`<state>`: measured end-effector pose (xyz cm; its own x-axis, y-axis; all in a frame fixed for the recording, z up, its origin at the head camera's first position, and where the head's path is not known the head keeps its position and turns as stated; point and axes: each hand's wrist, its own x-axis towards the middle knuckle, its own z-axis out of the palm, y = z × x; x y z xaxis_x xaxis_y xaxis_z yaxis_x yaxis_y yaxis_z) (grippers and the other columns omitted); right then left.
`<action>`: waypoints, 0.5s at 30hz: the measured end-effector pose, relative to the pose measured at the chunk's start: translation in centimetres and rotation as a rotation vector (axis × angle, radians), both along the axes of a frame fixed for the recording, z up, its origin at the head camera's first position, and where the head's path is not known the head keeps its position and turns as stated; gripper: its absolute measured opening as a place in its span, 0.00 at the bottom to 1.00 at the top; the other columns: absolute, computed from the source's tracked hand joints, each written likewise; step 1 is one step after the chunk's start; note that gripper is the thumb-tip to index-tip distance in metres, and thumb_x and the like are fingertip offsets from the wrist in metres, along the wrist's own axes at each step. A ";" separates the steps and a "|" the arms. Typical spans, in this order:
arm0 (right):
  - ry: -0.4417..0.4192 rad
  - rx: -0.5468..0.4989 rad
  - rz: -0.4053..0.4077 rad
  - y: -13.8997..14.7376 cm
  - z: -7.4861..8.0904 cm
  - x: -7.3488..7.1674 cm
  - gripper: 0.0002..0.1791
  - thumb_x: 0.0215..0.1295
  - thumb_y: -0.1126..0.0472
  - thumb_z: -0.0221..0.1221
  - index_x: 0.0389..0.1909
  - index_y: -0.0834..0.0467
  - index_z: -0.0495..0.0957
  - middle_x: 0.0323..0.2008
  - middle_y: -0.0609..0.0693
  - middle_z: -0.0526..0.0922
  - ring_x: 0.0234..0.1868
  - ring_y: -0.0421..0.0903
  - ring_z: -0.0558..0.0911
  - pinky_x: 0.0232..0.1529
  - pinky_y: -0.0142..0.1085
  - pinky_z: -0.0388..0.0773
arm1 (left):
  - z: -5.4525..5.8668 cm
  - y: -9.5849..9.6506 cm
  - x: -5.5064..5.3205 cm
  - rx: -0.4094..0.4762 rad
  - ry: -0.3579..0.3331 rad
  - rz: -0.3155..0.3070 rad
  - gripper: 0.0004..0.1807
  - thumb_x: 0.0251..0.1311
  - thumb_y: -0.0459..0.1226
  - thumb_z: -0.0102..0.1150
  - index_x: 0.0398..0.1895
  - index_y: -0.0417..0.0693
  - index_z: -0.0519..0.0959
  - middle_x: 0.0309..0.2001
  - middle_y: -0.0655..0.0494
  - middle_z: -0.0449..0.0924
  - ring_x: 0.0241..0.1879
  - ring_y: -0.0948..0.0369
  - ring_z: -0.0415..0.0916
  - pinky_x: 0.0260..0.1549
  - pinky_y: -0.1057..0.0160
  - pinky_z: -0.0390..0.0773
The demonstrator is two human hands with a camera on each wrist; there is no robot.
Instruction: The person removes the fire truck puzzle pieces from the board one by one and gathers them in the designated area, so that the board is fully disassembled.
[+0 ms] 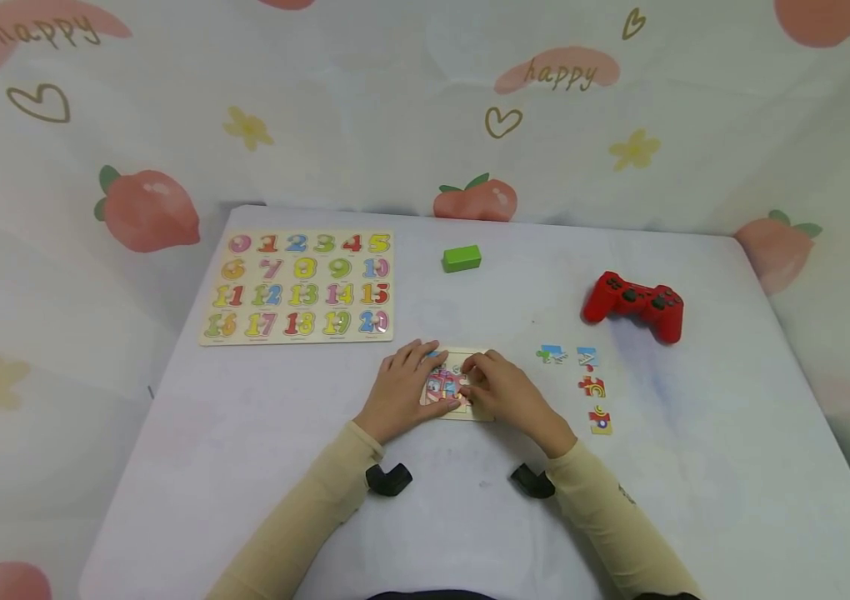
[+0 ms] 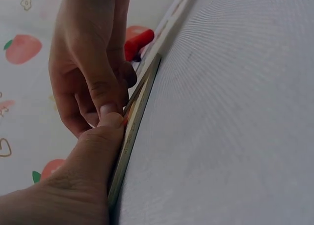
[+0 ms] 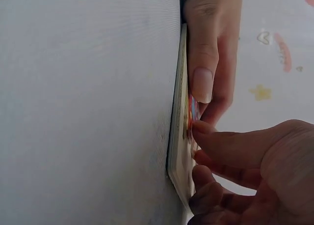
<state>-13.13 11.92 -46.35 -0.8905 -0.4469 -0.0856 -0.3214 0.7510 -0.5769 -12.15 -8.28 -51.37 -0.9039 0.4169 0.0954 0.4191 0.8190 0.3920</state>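
Note:
A small wooden jigsaw board (image 1: 482,414) with a pink and multicoloured picture lies flat between both hands. My left hand (image 1: 402,392) rests on its left side, fingers spread over the far corner and thumb along the near edge. On the board's right side, my right hand (image 1: 503,393) pinches a puzzle piece (image 2: 133,98) between thumb and curled fingers. That piece tilts up from the board in the left wrist view; its picture is mostly hidden. In the right wrist view, the left thumb presses close beside the coloured pieces (image 3: 193,107).
Several loose puzzle pieces (image 1: 592,386) lie right of the board. A red game controller (image 1: 635,305) sits farther right, a green block (image 1: 462,258) toward the back. At the back left lies a wooden number board (image 1: 297,340). A peach-patterned cloth (image 1: 365,142) hangs behind the table.

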 end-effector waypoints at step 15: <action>0.050 -0.050 0.007 0.0 -0.5 0.0 0.10 0.62 0.62 0.63 0.42 0.60 0.76 0.37 0.51 0.76 0.39 0.46 0.79 0.40 0.40 0.77 | 0.2 0.2 0.1 0.030 -0.019 0.014 0.44 0.54 0.68 0.54 0.69 0.54 0.66 0.71 0.57 0.60 0.71 0.53 0.51 0.63 0.47 0.61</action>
